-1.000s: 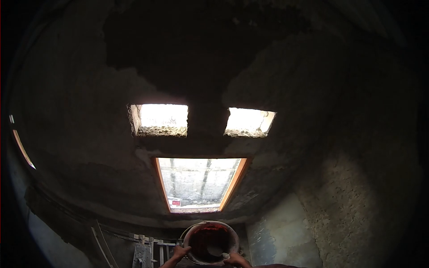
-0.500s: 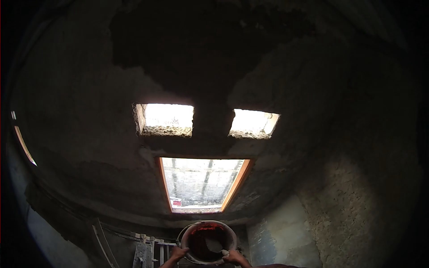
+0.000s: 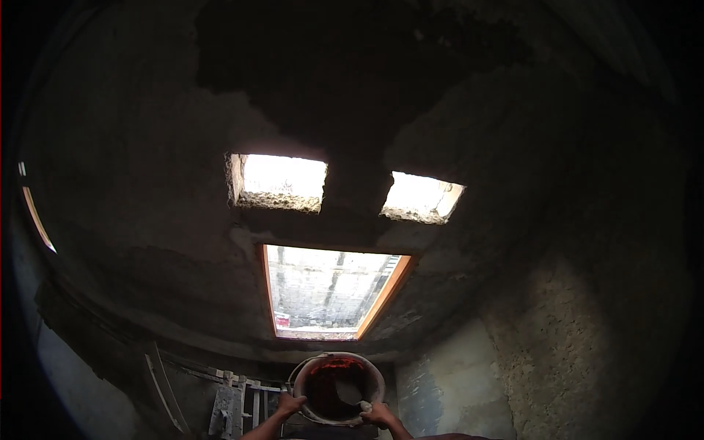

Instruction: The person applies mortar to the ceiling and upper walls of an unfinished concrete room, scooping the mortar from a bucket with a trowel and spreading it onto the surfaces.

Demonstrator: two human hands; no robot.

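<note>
Low in the view, a round bucket [image 3: 375,375] is tipped so its open mouth faces me. Its pale rim is smeared, the inside is dark with a red glow near the top, and a greyish patch shows low within. My left hand [image 3: 291,404] is closed on the left side of the rim, just below the thin wire handle. On the opposite side my right hand [image 3: 378,416] grips the lower right rim, where a small pale lump shows at the fingers.
An orange-framed window [image 3: 402,282] is ahead, beneath two rough wall openings [image 3: 284,182] [image 3: 424,198]. Pale wooden slats and a rail [image 3: 257,403] stand at lower left, beside a leaning strip [image 3: 163,389]. Rough, partly plastered wall [image 3: 543,352] rises at right.
The window and wall openings sit higher in the view, as the camera has tilted slightly. The bucket and both hands appear a little higher and further left, with the same hold.
</note>
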